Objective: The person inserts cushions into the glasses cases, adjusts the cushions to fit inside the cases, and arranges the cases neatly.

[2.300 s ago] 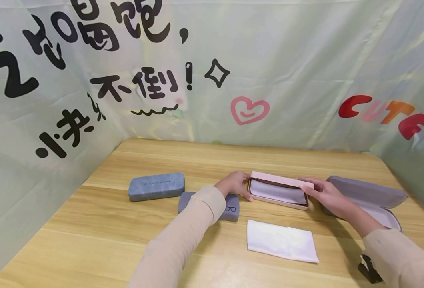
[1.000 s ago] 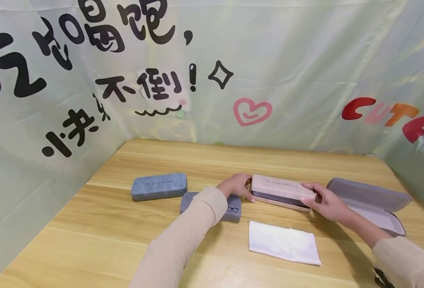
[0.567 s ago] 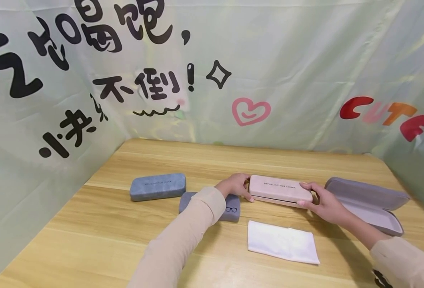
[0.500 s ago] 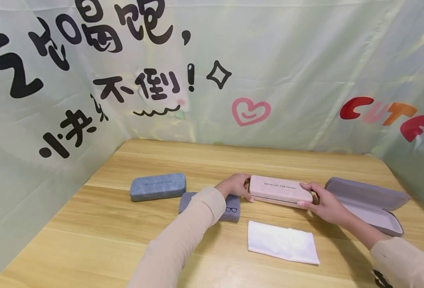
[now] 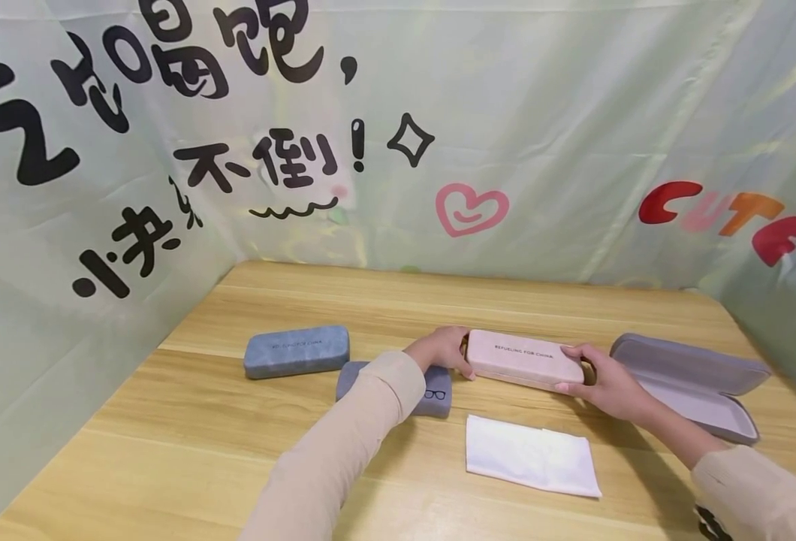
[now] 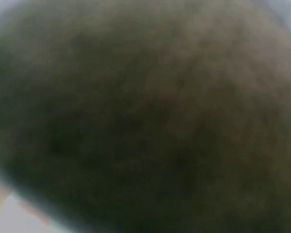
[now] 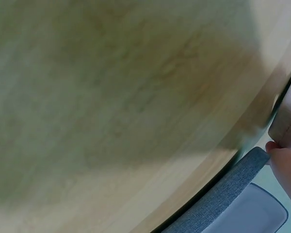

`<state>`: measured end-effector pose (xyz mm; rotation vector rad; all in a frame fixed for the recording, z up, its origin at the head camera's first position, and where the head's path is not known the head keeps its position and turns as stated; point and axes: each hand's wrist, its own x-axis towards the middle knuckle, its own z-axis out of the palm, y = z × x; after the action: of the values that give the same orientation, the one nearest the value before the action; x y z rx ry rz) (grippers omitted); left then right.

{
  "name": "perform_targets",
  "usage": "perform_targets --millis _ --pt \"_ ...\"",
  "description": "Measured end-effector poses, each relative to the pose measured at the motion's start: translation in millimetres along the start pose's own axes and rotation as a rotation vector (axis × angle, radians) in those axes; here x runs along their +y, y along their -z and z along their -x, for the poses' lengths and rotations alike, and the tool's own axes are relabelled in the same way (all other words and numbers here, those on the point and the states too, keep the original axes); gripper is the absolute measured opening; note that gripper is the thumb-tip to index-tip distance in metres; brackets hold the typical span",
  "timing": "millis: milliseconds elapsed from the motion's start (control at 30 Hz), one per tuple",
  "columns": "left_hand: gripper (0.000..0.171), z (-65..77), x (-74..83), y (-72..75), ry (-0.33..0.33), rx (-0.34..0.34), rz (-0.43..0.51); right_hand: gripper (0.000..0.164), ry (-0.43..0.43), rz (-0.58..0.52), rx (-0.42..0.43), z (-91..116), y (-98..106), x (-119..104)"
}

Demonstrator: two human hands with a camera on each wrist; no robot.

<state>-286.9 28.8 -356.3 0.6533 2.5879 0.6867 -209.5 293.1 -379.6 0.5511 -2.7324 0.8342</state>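
Note:
A pink glasses case [image 5: 523,359] lies on the table in the head view, its lid down and dark lettering on top. My left hand [image 5: 441,350] holds its left end, thumb at the front corner and fingers round the back. At the right end, my right hand [image 5: 607,382] grips the case between thumb and fingers. The right wrist view catches a corner of the pink case [image 7: 287,119] beside my fingers [image 7: 283,162]. Only dark blur fills most of the left wrist view.
Right of my right hand stands a grey glasses case [image 5: 691,368] with its lid raised. A folded white cloth [image 5: 532,457] lies in front. A blue case [image 5: 296,352] sits at left; a grey-blue case [image 5: 435,394] is partly hidden under my left sleeve [image 5: 344,443].
The pink case's lid has come down from raised, covering the light grey cloth inside, and the last thin gap at its front has closed. My right hand has lowered slightly with it.

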Motion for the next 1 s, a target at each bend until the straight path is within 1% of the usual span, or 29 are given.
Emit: perform_targets --millis 67,200,267,333,433,500,600,767,833,900,1000 --pt "0.064 0.6 0.5 -0.5 0.009 0.001 0.002 0.053 -0.004 -0.005 -0.001 -0.6 -1.7 0.2" --pt "0.071 3.1 2.3 -1.3 0.036 0.002 0.008 0.054 -0.036 -0.038 -0.048 -0.4 -1.0 -2.7" --pt "0.077 4.8 3.0 -0.4 0.047 -0.003 0.009 0.06 -0.054 -0.06 -0.09 -0.3 1.5 -6.0" --pt "0.083 6.8 3.1 1.6 0.052 -0.008 0.014 0.069 -0.079 -0.068 -0.12 -0.6 4.2 -9.8" --pt "0.089 10.0 0.9 5.5 0.026 -0.005 0.02 0.081 -0.111 -0.078 -0.152 -0.9 9.2 -16.0" --pt "0.09 12.5 -1.4 7.9 -0.006 0.01 0.041 0.084 -0.131 -0.072 -0.156 -0.7 12.5 -20.2" --pt "0.086 17.8 -4.1 9.0 -0.058 0.055 0.048 0.079 -0.117 -0.084 -0.121 1.7 16.5 -25.0" --pt "0.082 29.7 -7.4 5.5 -0.153 0.185 0.02 0.067 -0.055 -0.084 0.005 9.9 18.7 -29.1" --pt "0.081 34.5 -8.8 2.9 -0.186 0.233 0.041 0.064 -0.043 -0.072 0.06 14.5 18.9 -29.9" --pt "0.079 39.7 -9.2 0.9 -0.211 0.27 0.083 0.063 -0.033 -0.066 0.11 19.1 19.0 -30.6" --pt "0.075 48.1 -8.5 -1.0 -0.24 0.306 0.149 0.06 -0.025 -0.076 0.164 26.0 18.3 -30.9"
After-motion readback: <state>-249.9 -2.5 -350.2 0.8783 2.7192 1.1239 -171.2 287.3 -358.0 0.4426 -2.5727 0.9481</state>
